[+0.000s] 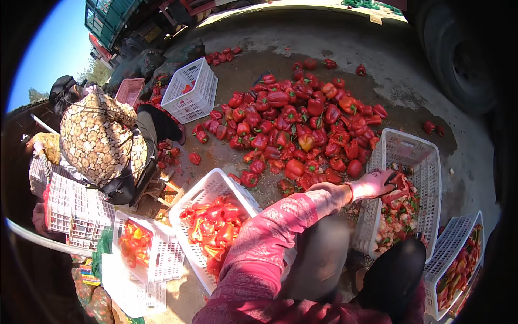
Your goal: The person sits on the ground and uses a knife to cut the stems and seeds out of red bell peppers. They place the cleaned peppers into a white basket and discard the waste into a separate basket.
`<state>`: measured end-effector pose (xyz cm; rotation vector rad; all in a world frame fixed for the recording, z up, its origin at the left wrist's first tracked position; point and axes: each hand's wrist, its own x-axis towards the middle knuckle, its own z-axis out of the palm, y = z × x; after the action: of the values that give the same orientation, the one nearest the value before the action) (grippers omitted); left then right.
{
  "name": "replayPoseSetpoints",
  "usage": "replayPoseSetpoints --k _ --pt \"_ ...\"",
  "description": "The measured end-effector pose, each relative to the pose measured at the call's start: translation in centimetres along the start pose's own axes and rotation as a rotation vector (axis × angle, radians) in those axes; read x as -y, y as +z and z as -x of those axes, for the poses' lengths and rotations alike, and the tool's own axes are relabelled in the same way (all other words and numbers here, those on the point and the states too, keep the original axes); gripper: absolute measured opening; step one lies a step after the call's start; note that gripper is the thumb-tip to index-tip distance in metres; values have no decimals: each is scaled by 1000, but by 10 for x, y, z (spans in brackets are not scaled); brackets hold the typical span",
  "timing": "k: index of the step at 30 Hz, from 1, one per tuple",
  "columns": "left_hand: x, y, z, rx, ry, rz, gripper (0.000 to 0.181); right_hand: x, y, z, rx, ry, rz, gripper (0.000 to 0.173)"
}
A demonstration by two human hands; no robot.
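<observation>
My left hand (372,185), in a pale pink glove with dark fingers, reaches across to the right. It grips a red bell pepper (394,194) above a white plastic crate (431,190). Inside that crate lie pepper cores and trimmings (398,220), with pale seeds and green stems. My right hand cannot be made out; my dark knee (390,275) blocks the view there. Beyond my arm, a large heap of red bell peppers (299,117) covers the ground. Left of my sleeve stands a white crate (184,239) of cut red pepper pieces (216,224).
A person (101,133) in a flowered top sits at the left beside stacked white crates (81,206). Another crate (188,95) stands behind the heap. Crates of pepper pieces flank me at left (166,251) and right (435,275). A vehicle wheel (461,60) is at upper right.
</observation>
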<state>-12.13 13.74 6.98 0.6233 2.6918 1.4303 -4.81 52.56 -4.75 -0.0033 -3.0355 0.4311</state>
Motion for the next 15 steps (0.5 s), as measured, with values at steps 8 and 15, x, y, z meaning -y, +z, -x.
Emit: replayPoseSetpoints --k 8,15 --pt "-54 -48 -11 -104 113 239 47 -70 -31 8 -283 255 -377 25" --pt "184 -76 132 -508 -465 81 28 36 -164 -60 102 33 -377 27"
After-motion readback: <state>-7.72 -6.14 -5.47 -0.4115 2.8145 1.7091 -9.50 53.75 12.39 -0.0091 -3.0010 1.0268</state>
